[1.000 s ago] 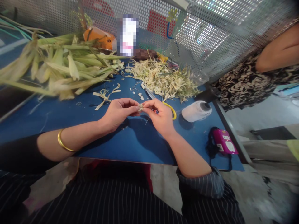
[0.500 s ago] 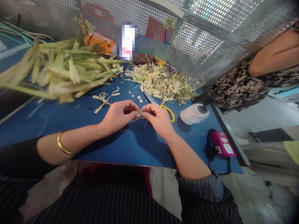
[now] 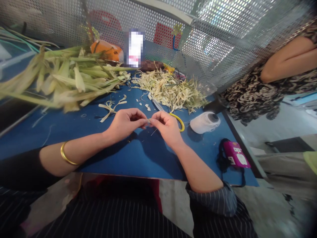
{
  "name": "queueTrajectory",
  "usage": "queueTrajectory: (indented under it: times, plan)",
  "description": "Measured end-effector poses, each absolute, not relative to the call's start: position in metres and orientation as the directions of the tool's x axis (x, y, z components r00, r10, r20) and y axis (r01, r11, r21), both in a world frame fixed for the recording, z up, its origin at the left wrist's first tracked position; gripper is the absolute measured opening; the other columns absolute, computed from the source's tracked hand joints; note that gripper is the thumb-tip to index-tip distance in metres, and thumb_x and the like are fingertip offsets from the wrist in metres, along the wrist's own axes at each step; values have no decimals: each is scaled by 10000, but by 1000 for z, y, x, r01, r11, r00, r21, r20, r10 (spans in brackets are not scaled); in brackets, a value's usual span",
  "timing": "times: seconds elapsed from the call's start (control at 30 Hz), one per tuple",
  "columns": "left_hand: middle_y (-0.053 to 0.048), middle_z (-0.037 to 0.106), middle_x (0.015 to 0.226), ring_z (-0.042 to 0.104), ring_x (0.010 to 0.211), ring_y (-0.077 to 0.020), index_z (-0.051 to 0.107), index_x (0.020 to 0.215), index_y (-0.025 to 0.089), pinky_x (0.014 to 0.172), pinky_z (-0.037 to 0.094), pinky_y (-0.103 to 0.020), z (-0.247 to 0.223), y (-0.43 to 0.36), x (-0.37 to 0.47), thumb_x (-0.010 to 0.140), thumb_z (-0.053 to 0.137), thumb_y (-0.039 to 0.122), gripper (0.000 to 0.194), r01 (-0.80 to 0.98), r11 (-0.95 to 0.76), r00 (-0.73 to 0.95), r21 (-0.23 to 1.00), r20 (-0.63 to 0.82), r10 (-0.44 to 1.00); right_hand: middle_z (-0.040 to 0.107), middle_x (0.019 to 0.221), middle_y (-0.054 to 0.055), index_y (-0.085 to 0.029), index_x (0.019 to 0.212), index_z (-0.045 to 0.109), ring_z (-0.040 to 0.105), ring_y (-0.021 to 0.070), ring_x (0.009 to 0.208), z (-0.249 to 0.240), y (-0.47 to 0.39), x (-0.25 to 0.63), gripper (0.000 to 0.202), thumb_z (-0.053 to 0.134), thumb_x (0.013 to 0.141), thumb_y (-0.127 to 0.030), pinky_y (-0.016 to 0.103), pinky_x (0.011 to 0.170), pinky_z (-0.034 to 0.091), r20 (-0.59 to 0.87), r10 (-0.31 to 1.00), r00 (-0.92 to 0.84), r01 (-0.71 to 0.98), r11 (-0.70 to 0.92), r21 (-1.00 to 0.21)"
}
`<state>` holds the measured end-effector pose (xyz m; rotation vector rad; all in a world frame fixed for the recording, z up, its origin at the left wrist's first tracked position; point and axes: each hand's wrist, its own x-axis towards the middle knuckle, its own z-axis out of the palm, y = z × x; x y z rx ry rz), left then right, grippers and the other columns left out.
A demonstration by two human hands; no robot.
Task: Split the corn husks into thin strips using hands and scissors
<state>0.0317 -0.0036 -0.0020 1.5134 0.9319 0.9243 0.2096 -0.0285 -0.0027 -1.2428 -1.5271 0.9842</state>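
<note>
My left hand (image 3: 126,125) and my right hand (image 3: 167,127) meet at the fingertips over the blue table (image 3: 111,162), both pinching a small pale strip (image 3: 148,121) that is mostly hidden. A thin thread hangs below the fingertips. Just behind my right hand lie scissors with a yellow handle (image 3: 178,121), their blades toward a pile of shredded pale husk strips (image 3: 170,89). Beyond my left hand rest a few loose husk strips (image 3: 110,108). A white spool of thread (image 3: 205,123) stands right of the scissors.
Long green husks (image 3: 74,76) cover the back left, beside an orange package (image 3: 106,51). A lit phone (image 3: 135,48) stands at the back against a perforated metal screen. A magenta device (image 3: 236,154) lies at the right edge. A person's bent arm (image 3: 287,59) is at upper right.
Both hands stay together in nearly the same place. Less of the pale strip shows between the fingertips. The view has shifted slightly.
</note>
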Motion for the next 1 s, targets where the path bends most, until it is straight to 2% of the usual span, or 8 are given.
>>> queueTrajectory:
  times: [0.2,0.43,0.6,0.7,0.8,0.9,1.0]
  plan:
    - [-28,698,686,667,632,-131,649,785,131,660,545,-254,1,-3,31,765,702,292,171,58,-26,378,998,2,926,632,727,-20,-182,811,598,578,108,675,-1,-29,209,190,720,744,-312,263,662,464,161,981,-105,273,184,-944]
    - [-28,701,713,646,660,-112,664,788,136,675,512,-230,0,-3,29,779,677,281,145,107,-104,378,989,56,924,627,678,-17,-185,772,578,603,122,648,-3,-29,208,127,655,798,-283,265,636,469,161,982,-101,282,183,-942]
    - [-39,698,674,649,633,-128,674,765,135,674,519,-258,3,-2,29,755,693,265,132,157,-75,390,985,8,921,618,697,-22,-186,787,599,557,103,645,-1,-31,210,79,641,808,-248,248,642,438,268,951,-156,497,310,-811]
    - [-42,697,660,656,630,-135,674,746,134,681,527,-267,2,-2,30,730,724,266,143,89,52,373,995,-82,924,623,683,-20,-188,795,610,562,106,628,-1,-32,211,87,629,825,-267,254,639,439,279,942,-189,539,337,-772]
    - [-38,707,716,663,660,-129,690,800,137,712,532,-267,-1,-2,32,713,758,305,201,-100,211,376,972,-159,913,629,675,-15,-186,795,609,600,119,630,-1,-32,209,126,630,831,-305,263,640,458,281,953,-113,467,301,-831]
    - [-44,725,842,670,745,-129,718,899,148,759,522,-256,-4,-5,35,653,813,284,296,-214,264,391,940,-165,906,640,665,-15,-180,773,612,622,121,619,-1,-32,206,145,659,809,-311,262,626,476,249,968,-21,338,241,-910]
    - [-45,724,793,658,721,-123,742,817,140,762,510,-249,-6,-8,40,600,842,254,264,-241,291,339,926,-201,919,649,646,-20,-181,754,621,622,116,604,-2,-32,202,124,669,794,-288,260,616,490,217,976,28,269,202,-942]
